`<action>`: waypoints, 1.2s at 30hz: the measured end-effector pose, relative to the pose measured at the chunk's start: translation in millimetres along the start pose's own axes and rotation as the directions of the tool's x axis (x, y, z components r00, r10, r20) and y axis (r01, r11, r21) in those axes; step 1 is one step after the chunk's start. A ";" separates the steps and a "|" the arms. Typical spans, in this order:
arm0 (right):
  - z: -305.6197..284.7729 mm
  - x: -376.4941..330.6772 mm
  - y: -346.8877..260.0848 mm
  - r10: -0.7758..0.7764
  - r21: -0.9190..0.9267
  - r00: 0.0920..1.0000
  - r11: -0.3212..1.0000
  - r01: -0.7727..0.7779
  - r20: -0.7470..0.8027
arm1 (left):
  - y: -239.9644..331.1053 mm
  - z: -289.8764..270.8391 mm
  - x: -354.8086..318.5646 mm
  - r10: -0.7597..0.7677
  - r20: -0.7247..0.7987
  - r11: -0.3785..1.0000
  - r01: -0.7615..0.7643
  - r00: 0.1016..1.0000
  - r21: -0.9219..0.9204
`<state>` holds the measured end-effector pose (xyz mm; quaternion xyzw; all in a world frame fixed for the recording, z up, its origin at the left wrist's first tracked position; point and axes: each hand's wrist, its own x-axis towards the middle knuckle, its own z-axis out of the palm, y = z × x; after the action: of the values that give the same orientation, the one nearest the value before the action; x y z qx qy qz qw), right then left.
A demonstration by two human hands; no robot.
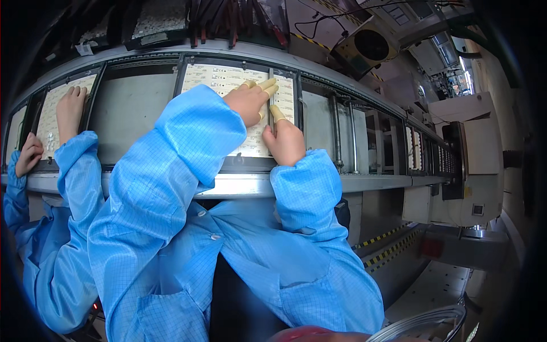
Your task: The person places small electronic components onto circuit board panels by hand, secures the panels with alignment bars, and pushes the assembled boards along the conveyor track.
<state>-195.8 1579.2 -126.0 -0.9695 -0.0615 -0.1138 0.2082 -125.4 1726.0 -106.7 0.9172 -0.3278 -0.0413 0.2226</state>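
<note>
A pale panel (199, 80) of several printed boards lies in a dark frame before me. A thin metal strip (271, 73) runs across its right part, from the far side toward me. My left hand (246, 102) reaches over the panel with yellow finger cots on; its fingers are stretched out, and their tips rest on the upper part of the strip. Lower down, my right hand (286, 141) has its thumb and a cotted finger against the strip, closed about it. The rest of its fingers are hidden from view.
The frame sits on a conveyor with a metal front rail (239, 185). At left, a co-worker's hands (71, 111) touch another pale panel (48, 111). Bins of small white parts (162, 20) and dark-handled tools (233, 23) stand behind. Metal rods (336, 131) cross the conveyor to the right.
</note>
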 end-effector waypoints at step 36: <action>-23.5 18.0 -5.9 0.053 0.288 0.968 0.949 -0.125 0.244 | 12.3 11.3 -4.5 -0.012 0.051 0.993 0.006 0.999 0.118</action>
<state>-184.0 1576.1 -98.4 -0.9347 -0.0579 0.0209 0.3500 -138.6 1716.1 -111.7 0.9288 -0.3313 -0.0466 0.1593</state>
